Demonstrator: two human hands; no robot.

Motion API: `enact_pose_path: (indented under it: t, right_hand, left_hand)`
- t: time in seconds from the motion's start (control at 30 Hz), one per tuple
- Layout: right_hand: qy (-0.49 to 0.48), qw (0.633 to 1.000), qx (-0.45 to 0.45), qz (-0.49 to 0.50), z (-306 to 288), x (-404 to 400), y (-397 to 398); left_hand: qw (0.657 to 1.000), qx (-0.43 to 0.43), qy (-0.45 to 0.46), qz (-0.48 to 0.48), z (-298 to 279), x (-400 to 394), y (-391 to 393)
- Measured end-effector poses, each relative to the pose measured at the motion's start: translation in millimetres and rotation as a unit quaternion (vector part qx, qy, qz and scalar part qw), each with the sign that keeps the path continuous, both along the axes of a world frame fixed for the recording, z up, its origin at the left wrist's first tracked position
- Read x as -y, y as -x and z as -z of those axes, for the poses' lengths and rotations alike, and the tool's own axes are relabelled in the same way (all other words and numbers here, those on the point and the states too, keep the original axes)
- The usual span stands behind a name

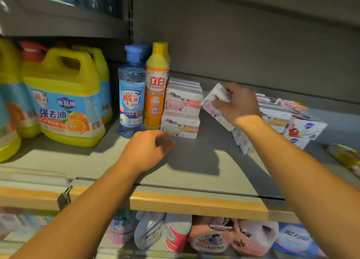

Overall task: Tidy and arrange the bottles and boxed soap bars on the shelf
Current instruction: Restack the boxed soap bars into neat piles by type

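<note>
Grey metal shelving fills our view, with a wood-coloured price rail [198, 203] along the front edge of the working shelf [194, 173]. Below it, blurred detergent pouches [212, 237] lie on the lower level.

1. Nearest on the shelf, our left hand [145, 151] rests knuckles-up on the bare surface, fingers curled together and holding nothing. It sits just in front of the blue-capped bottle [132, 95] and the lower goat-print soap box [180, 127].

2. To the left stand the yellow dish-detergent jugs [64, 100], upright and grouped. The blue-capped bottle and the orange bottle [155, 89] stand upright side by side, touching the stacked soap boxes [183, 100], which form a neat column running back toward the rear wall.

3. Further right, our right hand [238, 103] is clamped on a tilted soap box [213, 100], fingers over its top edge, and holds it clear of the shelf, near the stack but apart from it.

4. Beyond and to the right, the remaining soap boxes [278, 118] lie in a loose, uneven cluster, several skewed, including a red-and-white box [303, 128].

We judge the step in hand to be transfer of one box from the loose cluster to the neat stack. The next move calls for levelling the box, turning its printed face forward, and seating it flush beside or upon the stack without nudging the orange bottle.
</note>
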State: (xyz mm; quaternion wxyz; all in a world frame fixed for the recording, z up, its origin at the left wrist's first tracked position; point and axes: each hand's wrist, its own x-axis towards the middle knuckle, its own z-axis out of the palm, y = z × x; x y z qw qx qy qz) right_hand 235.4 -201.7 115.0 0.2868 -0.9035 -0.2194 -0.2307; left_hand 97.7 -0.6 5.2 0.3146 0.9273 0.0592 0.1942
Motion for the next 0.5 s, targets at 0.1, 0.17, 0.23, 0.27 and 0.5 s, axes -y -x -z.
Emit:
enact_pose_path:
  t: [0.1, 0.17, 0.23, 0.27, 0.5]
  right_hand:
    - [0.033, 0.997, -0.029, -0.068, 4, 3, 36]
    - [0.043, 0.990, -0.047, -0.127, 14, 0, 55]
    - [0.055, 0.982, -0.058, -0.172, 23, -8, 67]
    - [0.053, 0.977, -0.071, -0.195, 27, -13, 71]
    - [-0.033, 0.958, -0.107, -0.265, 48, -26, 71]
  left_hand:
    - [0.995, 0.072, 0.069, -0.013, -6, 1, 6]
    - [0.986, 0.118, 0.119, -0.007, -8, 2, 11]
    - [0.977, 0.140, 0.161, 0.023, -9, 4, 15]
    - [0.972, 0.141, 0.182, 0.041, -11, 5, 15]
    - [0.941, 0.104, 0.302, 0.108, -14, 2, 14]
